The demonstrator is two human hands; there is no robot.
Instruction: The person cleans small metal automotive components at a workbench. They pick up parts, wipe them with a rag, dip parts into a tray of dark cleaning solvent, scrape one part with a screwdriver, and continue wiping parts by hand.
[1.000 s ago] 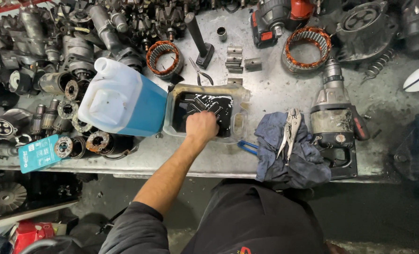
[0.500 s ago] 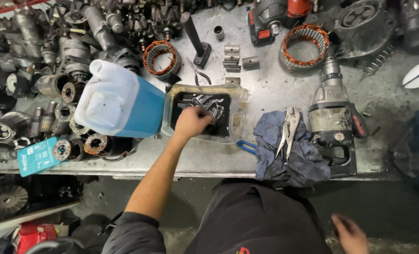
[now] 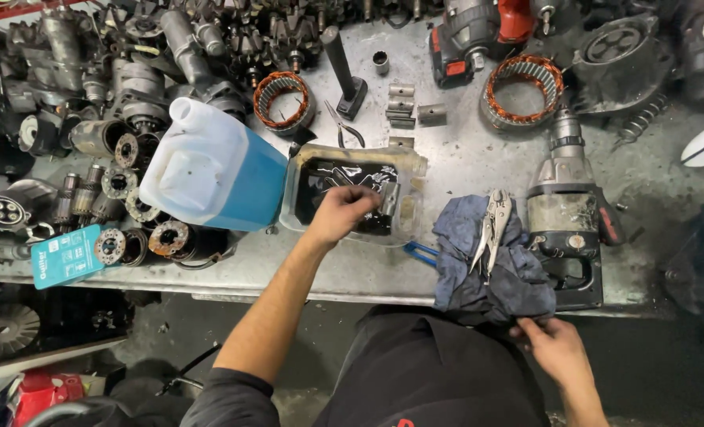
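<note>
Left of centre, a white and blue jug [image 3: 209,170] lies tilted beside the dark tray [image 3: 415,170] on the counter [image 3: 462,150]. The left hand [image 3: 340,213] dips into it, fingers curled around a small metal part [image 3: 389,198], likely rinsing it. Lower right, the right hand [image 3: 553,348] pinches the blue rag [image 3: 486,269] under the locking pliers [image 3: 490,225].

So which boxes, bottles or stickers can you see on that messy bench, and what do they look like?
Card pack: flat turquoise rectangle with small white marks, at the bench's front left edge beside round metal parts.
Jug: big white plastic can with blue liquid, lying tilted just left of the tray; no sticker shows.
Sticker on the power tool: small round pale dot on its dark base, right of the blue rag.
No screens or signs.
</note>
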